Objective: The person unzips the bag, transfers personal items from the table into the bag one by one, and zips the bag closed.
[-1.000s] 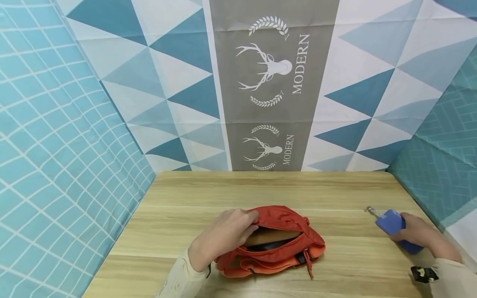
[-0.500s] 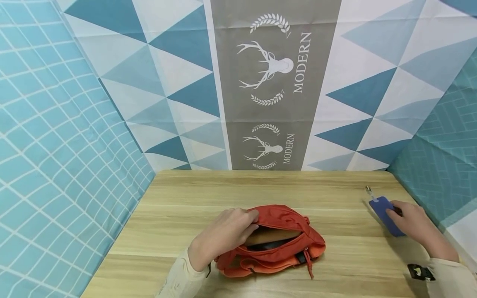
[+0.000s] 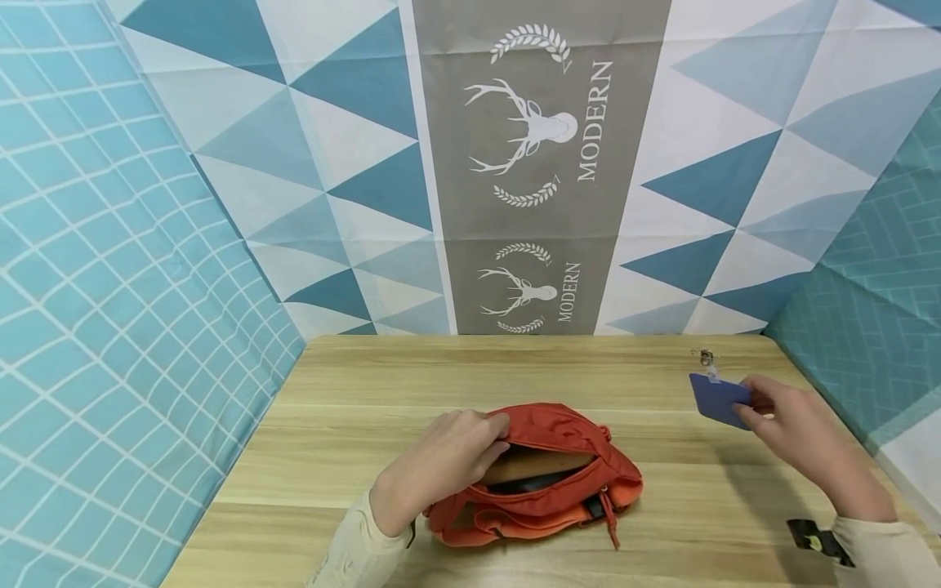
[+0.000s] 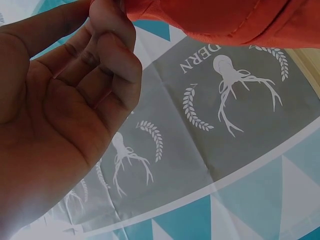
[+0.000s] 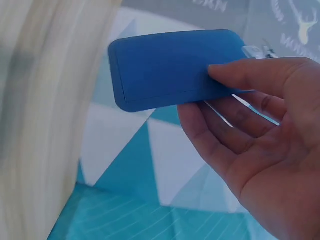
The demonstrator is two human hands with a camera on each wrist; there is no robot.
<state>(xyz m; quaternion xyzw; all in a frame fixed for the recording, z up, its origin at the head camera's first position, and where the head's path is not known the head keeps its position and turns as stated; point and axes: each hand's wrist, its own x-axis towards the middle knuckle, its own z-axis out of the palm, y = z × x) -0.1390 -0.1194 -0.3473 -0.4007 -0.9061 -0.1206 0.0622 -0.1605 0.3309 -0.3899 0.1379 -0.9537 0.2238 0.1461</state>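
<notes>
A red waist bag [image 3: 556, 425] lies on the table with its zipped mouth gaping; something brown [image 3: 531, 465] and something black show inside. My left hand [image 3: 441, 461] pinches the upper left edge of that mouth. In the left wrist view, the fingertips of the left hand [image 4: 75, 95] meet the red cloth at the top. Off to the right, my right hand [image 3: 797, 425] holds a blue badge holder [image 3: 720, 400] above the table, thumb on one face and fingers behind. A clear strap with a metal clip [image 3: 706, 358] hangs off the badge holder's far edge.
The wood-grain table [image 3: 353, 441] ends at a patterned cloth wall [image 3: 529, 163] behind. A light blue gridded cloth [image 3: 110, 286] bounds the left side, a teal cloth [image 3: 882, 286] the right. An orange strap with a black buckle [image 3: 594, 508] lies before the bag.
My right hand has lifted the badge holder off the table's right side and moved it left and away from me, turning it. The left hand and the bag have stayed in place.
</notes>
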